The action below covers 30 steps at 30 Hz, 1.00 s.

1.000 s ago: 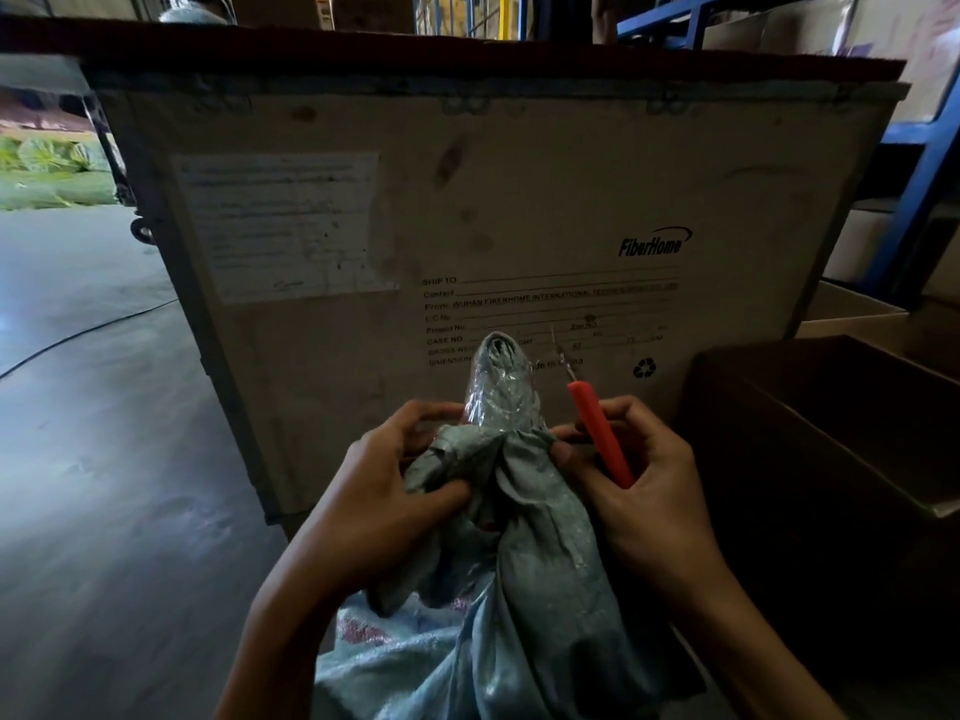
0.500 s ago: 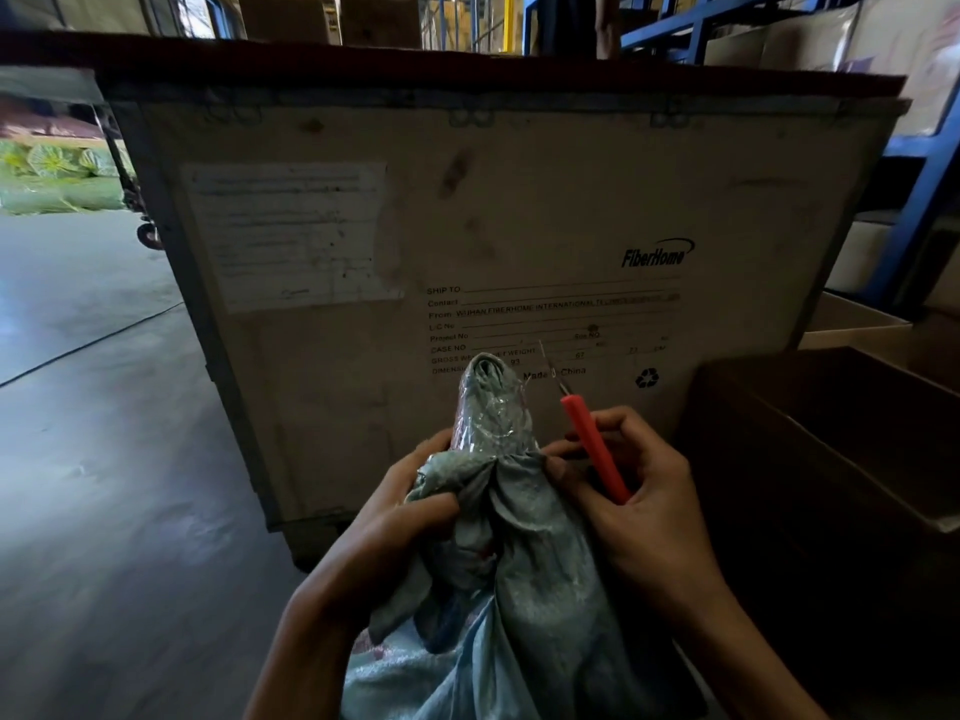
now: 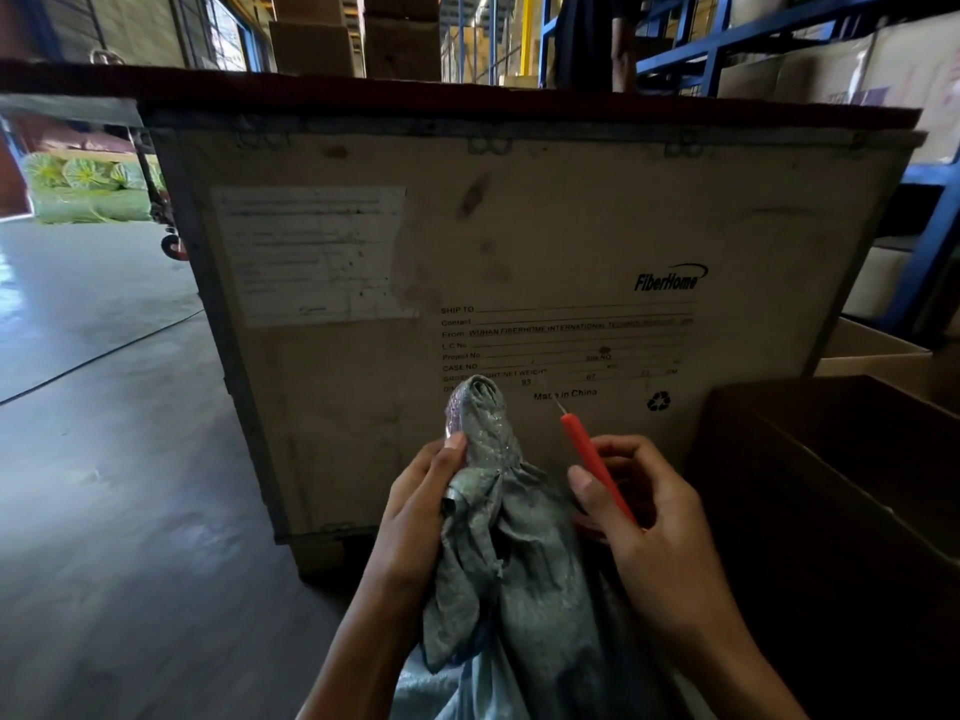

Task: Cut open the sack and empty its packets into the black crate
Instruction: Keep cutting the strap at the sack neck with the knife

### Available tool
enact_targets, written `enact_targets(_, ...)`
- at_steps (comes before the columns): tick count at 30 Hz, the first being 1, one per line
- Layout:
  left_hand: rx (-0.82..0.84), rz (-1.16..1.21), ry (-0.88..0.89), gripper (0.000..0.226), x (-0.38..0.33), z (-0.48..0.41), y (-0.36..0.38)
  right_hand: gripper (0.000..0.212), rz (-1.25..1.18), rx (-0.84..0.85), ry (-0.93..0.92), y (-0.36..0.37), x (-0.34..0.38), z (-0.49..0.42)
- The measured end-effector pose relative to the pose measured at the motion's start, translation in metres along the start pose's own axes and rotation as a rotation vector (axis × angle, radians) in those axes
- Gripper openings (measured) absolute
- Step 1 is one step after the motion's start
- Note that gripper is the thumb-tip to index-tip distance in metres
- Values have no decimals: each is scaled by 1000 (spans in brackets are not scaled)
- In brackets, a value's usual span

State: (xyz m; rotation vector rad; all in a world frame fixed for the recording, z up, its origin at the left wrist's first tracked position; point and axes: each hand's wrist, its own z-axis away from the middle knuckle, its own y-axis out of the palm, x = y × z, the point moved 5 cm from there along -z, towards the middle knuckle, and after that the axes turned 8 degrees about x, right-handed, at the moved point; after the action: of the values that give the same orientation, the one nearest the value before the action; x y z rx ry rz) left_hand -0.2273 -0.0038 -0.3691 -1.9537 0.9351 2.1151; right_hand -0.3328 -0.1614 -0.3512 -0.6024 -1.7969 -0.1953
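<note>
A grey-green woven sack [image 3: 519,579] stands between my arms, its neck bunched and wrapped in clear tape [image 3: 480,423]. My left hand [image 3: 421,517] grips the gathered neck just below the tape. My right hand [image 3: 639,517] holds a thin red-handled cutter [image 3: 592,459] with a fine metal tip pointing up and left, a little to the right of the neck and apart from it. A dark open container [image 3: 831,459], possibly the crate, sits at the right. No packets are visible.
A large plywood shipping crate [image 3: 519,241] with printed labels stands right behind the sack. Bare concrete floor [image 3: 104,459] spreads to the left. Blue shelving [image 3: 930,241] with cardboard boxes rises at the right. A person's legs [image 3: 597,39] show behind the plywood crate.
My right hand has drawn the cutter away from the sack's neck to the right. My left hand has slid up so its fingertips touch the taped part. The view has tilted upward.
</note>
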Motion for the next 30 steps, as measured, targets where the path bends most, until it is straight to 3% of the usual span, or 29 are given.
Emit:
enact_targets(3,-19,-26,73,38,-4,1,0,9,175,13,-84,2,7,5)
enact_targets(6,-17,-63,144,32,-8,2,2,27,403,-20,-133,3,11,9)
enact_targets(16,35,-224,292,33,-13,4,5,32,517,-41,-198,10,17,11)
enact_targets(30,2,-280,303,27,-11,1,0,27,502,-67,-219,12,17,11)
